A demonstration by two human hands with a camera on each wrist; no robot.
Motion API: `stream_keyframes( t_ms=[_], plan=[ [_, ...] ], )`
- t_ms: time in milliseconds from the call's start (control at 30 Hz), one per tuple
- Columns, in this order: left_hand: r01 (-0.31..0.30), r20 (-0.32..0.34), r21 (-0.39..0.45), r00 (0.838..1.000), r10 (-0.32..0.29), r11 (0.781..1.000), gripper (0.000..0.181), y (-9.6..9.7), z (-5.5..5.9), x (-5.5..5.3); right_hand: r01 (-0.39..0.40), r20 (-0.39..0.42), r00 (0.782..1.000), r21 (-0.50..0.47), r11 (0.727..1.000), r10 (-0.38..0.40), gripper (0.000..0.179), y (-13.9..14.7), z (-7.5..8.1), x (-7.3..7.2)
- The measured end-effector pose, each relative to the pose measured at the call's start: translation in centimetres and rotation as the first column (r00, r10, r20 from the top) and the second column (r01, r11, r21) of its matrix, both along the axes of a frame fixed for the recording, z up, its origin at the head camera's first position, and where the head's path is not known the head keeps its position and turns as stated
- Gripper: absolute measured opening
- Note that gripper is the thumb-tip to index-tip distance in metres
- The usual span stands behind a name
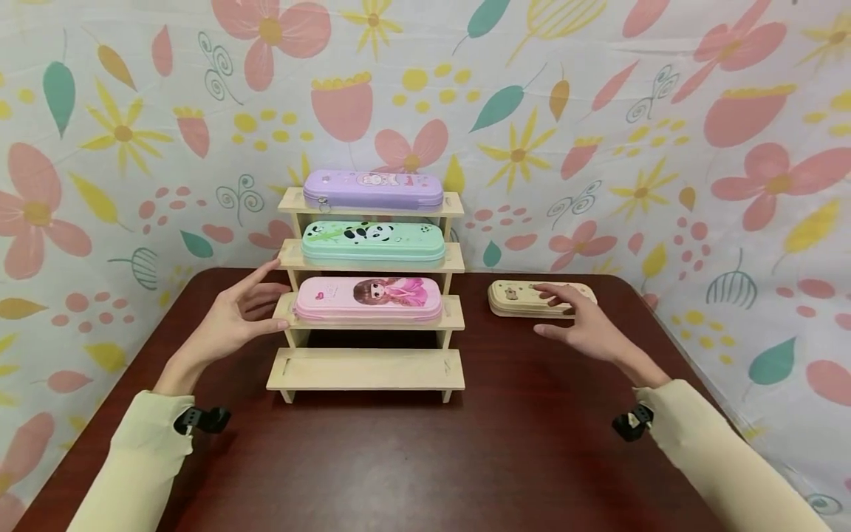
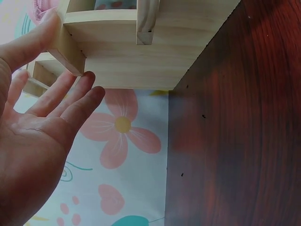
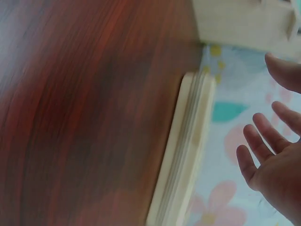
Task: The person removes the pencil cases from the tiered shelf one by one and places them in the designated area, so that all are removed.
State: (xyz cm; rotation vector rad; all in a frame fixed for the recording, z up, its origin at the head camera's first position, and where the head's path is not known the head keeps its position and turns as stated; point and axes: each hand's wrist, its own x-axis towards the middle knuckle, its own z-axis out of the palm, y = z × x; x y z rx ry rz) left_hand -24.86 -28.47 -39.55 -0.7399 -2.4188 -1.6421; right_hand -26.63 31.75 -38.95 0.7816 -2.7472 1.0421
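Note:
My left hand (image 1: 229, 314) is at the left side of a stepped wooden rack (image 1: 366, 369); its thumb is at the end of the third step and its index fingertip by the second. In the left wrist view the fingers are extended along the board end (image 2: 70, 52). My right hand (image 1: 581, 321) hovers over the cream pencil case (image 1: 515, 295) on the table, fingers spread and holding nothing. On the rack lie a purple pencil case (image 1: 372, 193) on top, a mint panda pencil case (image 1: 372, 247) below it, and a pink pencil case (image 1: 332, 299) with a doll picture.
The rack's lowest step is bare wood. Everything stands on a dark reddish-brown table (image 1: 399, 458). Right behind it hangs a white floral cloth (image 1: 598, 89). Each wrist carries a black strap (image 1: 199, 420) over a pale sleeve.

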Motion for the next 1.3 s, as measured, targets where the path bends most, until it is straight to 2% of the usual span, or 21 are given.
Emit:
stream_keyframes(
  t_ms=[233, 600, 833, 1167, 1300],
  plan=[
    [0.003, 0.000, 0.009, 1.000, -0.003, 1.000, 0.097, -0.1, -0.1, 0.0, -0.059, -0.046, 0.997, -0.043, 0.997, 0.057, 0.066, -4.8, 0.9, 0.8],
    [-0.006, -0.004, -0.002, 1.000, 0.006, 1.000, 0.099, -0.1, -0.1, 0.1, -0.101, 0.002, 0.995, -0.100, 0.990, 0.101, 0.065, -10.7, 2.3, 1.2],
    [-0.005, -0.002, -0.009, 1.000, 0.005, 1.000, 0.098, -0.2, -0.1, 0.0, -0.133, 0.009, 0.991, -0.107, 0.985, 0.135, 0.064, -13.3, 2.6, 1.1],
    [-0.015, -0.003, -0.032, 1.000, 0.015, 0.999, 0.098, -0.2, -0.1, 0.0, -0.146, -0.070, 0.988, -0.123, 0.982, 0.138, 0.068, -16.2, 2.9, 0.7],
    [-0.016, 0.000, -0.036, 1.000, 0.016, 0.999, 0.097, -0.2, 0.1, 0.0, -0.129, -0.074, 0.990, -0.113, 0.985, 0.121, 0.067, -16.8, 2.8, 0.6]
  ],
)
